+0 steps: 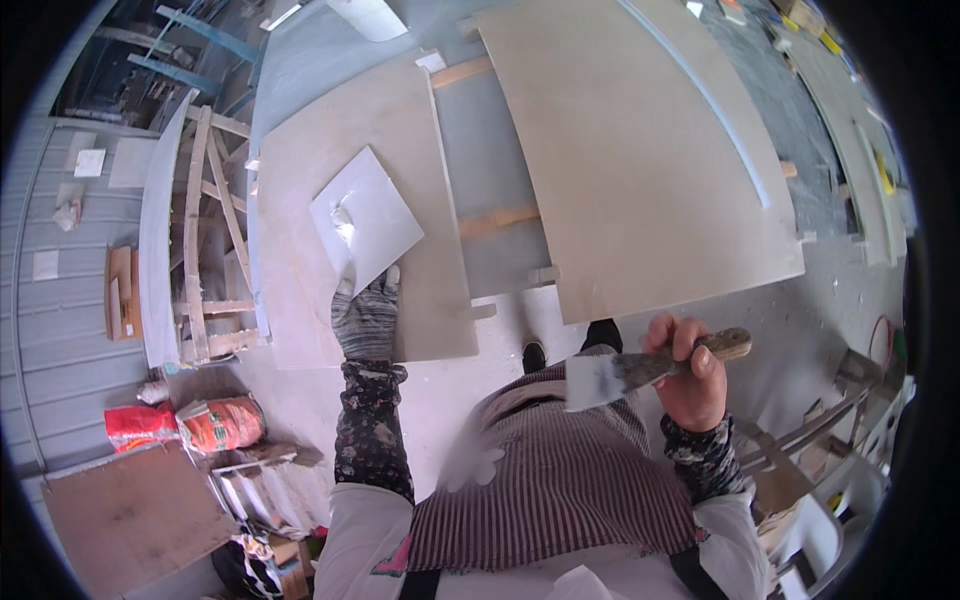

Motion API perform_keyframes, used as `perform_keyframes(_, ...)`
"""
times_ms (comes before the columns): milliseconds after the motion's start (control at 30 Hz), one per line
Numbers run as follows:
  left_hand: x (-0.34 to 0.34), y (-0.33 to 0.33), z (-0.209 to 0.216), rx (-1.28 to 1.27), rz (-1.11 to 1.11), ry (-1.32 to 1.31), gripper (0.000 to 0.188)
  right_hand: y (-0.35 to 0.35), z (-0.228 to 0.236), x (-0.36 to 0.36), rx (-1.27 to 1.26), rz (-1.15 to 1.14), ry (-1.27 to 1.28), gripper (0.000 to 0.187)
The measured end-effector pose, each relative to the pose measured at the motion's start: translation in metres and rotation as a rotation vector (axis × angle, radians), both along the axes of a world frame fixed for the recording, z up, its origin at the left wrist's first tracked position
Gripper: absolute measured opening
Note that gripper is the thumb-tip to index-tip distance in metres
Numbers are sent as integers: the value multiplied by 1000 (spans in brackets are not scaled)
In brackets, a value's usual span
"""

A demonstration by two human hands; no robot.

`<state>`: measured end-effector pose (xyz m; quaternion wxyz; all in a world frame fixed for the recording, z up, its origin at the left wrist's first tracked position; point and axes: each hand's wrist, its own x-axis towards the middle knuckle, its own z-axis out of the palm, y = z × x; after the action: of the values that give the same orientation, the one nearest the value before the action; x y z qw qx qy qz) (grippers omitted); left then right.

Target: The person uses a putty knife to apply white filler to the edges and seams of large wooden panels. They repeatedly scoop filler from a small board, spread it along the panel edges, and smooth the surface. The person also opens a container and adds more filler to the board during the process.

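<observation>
The gloved left hand [366, 318] grips the near corner of a white plate [388, 222] bearing pale paste [343, 226], over the left panel [430, 300]; the right hand [692, 378] clasps a scraper [645, 369] crosswise, blade leftward, the plate lying ahead and left of it.

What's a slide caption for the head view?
Gloved left hand holds a white board; bare right hand grips a scraper.

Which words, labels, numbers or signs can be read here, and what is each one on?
None can be read with certainty.
Red bag: pale marks, too small to read.
Orange bag: printed characters, too small and blurred to read.
Putty knife in the right hand: no readable marking.
</observation>
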<state>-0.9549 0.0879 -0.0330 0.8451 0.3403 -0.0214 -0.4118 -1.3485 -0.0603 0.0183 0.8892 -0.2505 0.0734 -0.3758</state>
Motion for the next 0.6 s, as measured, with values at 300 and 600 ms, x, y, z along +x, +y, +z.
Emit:
perform_keyframes(300, 10, 9, -2, 3, -162, -61, 57, 117, -120, 34, 767, 48, -8, 24)
perform_keyframes(600, 12, 11, 1, -40, -261, -137, 60, 139, -197, 129, 936, 198, -402, 17)
